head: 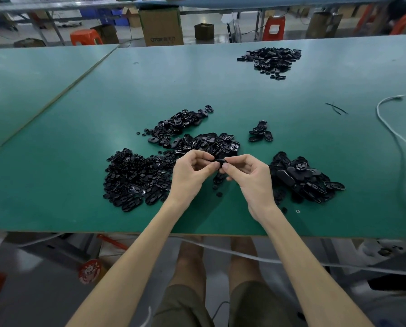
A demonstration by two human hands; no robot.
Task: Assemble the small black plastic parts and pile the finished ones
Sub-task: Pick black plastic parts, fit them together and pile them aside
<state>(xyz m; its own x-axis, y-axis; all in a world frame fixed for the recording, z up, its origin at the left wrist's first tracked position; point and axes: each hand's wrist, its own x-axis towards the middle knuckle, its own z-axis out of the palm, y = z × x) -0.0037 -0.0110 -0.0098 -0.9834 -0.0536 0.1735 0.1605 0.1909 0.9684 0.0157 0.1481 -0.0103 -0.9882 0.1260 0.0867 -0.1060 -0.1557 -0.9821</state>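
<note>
The likeliest slip, as I judge it, is the small black part (pixel 219 161) springing out of the pinch while it is pressed together. It is held only at the fingertips, and a dropped piece would land among look-alike loose ones on the green worktop (pixel 197 86).

Mixing is a second risk. The heap of small round pieces (pixel 136 178) lies just beside the left wrist, the heap of oval shells (pixel 197 140) just beyond the fingers, and the right-hand heap (pixel 301 178) near the right wrist. A careless forearm could blend them, and I cannot tell which heap is the finished one. A half-seated fit might also pass unnoticed, since the fingers hide the joint.

The left hand (pixel 190 172) is curled narrow, its thumb and fingertips pinching the part's left end. The right hand (pixel 251 175) is curled the same way and pinches the right end. The part sits between them, above the worktop amid the heaps
</note>
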